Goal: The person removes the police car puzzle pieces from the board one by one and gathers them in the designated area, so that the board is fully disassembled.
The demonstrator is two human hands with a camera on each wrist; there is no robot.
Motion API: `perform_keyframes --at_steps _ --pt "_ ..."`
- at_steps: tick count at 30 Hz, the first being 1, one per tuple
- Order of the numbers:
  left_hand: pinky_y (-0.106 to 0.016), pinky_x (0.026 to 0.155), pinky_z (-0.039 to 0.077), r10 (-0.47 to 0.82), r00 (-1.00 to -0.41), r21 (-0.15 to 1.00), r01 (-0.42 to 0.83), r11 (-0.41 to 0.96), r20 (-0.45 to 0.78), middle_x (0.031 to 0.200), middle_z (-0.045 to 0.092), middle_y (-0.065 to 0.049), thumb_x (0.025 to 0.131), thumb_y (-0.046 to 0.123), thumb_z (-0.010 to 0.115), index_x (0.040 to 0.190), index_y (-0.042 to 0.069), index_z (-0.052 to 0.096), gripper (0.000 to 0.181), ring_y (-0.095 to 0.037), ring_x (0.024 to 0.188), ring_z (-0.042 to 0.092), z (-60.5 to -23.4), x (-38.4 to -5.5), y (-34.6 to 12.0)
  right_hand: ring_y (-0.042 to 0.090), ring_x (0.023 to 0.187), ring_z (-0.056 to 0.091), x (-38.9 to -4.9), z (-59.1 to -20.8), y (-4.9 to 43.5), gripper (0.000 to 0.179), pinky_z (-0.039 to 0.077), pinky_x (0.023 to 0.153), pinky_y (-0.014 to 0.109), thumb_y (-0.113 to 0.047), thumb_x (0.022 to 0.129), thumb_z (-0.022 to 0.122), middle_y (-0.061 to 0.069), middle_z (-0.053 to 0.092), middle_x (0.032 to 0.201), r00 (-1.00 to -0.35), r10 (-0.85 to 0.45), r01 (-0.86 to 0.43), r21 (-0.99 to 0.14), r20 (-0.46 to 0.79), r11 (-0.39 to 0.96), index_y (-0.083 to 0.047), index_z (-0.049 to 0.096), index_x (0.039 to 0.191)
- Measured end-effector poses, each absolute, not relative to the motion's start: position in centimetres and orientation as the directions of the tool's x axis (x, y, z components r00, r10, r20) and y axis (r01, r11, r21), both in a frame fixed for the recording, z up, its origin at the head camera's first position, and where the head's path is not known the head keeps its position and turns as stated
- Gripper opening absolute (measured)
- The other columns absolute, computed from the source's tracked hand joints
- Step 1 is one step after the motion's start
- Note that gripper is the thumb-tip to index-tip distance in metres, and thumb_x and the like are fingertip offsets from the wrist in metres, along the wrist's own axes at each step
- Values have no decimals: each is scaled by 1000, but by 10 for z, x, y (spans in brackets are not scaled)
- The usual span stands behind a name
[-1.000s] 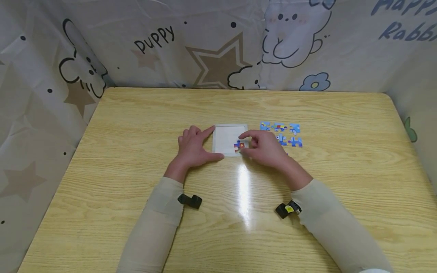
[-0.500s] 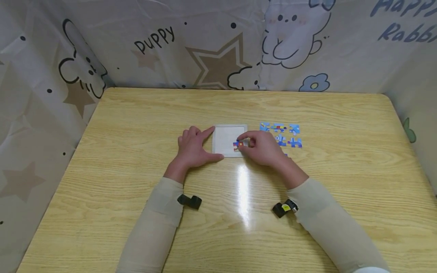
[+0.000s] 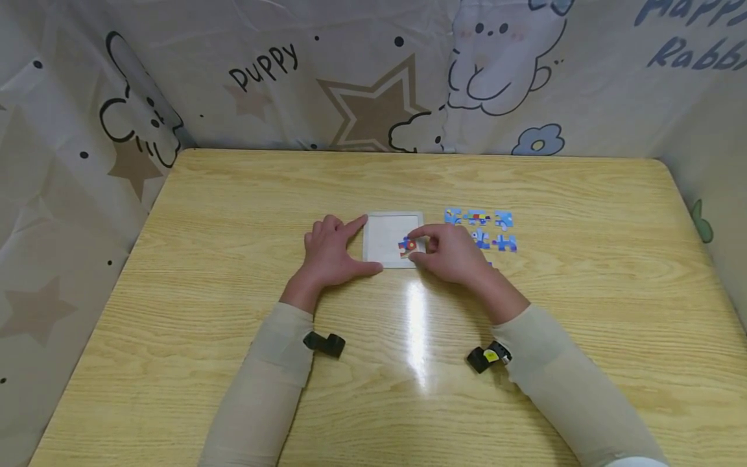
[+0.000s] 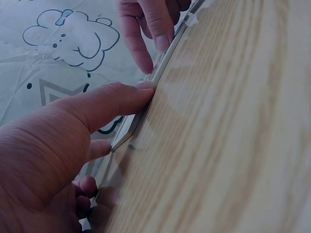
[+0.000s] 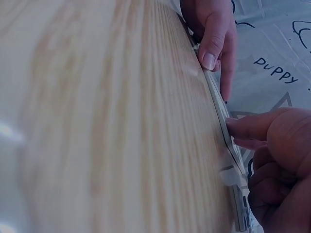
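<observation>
A square white puzzle frame (image 3: 382,233) lies flat on the table in the head view. My left hand (image 3: 331,253) spreads its straight thumb and index finger against the frame's left side, the thumb on the near edge and the index finger at the far left corner. Inside the frame's near right corner is a red and blue puzzle piece (image 3: 404,246). My right hand (image 3: 452,250) holds this piece between thumb and index finger, its other fingers curled. From the left wrist, the left thumb (image 4: 114,99) rests on the frame's edge; the wrist views barely show the piece.
Several loose blue puzzle pieces (image 3: 504,243) lie to the right of the frame, some partly hidden behind my right hand. The wooden table (image 3: 233,194) ends at a printed cloth backdrop (image 3: 362,78). A small camera is strapped at each wrist.
The puzzle piece and the right fingertips have shifted slightly left and away from me inside the frame. My left hand and the frame have stayed in place.
</observation>
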State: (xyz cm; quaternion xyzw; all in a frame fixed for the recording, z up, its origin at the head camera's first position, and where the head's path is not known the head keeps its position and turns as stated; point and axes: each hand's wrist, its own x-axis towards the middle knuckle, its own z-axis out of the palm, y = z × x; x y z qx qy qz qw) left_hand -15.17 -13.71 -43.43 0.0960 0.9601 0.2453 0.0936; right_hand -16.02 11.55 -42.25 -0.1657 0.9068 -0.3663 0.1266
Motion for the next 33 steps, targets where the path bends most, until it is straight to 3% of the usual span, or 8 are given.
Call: perform_keyframes --at_steps 17,33 --pt "-45 85 23 230 -964 489 139 861 -131 109 37 -6 70 68 79 156 26 39 103 -28 99 32 -434 -151 -136 21 55 45 -162 -421 114 19 36 55 36 -22 89 78 4 50 64 -911 -389 -187 -710 -133 679 -13 71 105" --pt "-45 85 23 243 -964 495 160 854 -108 108 38 -6 70 67 79 155 24 41 102 -28 97 32 -436 -151 -138 19 52 43 -160 -422 115 22 36 55 37 -22 92 75 3 48 61 -900 -416 -206 -715 -129 668 -9 65 107"
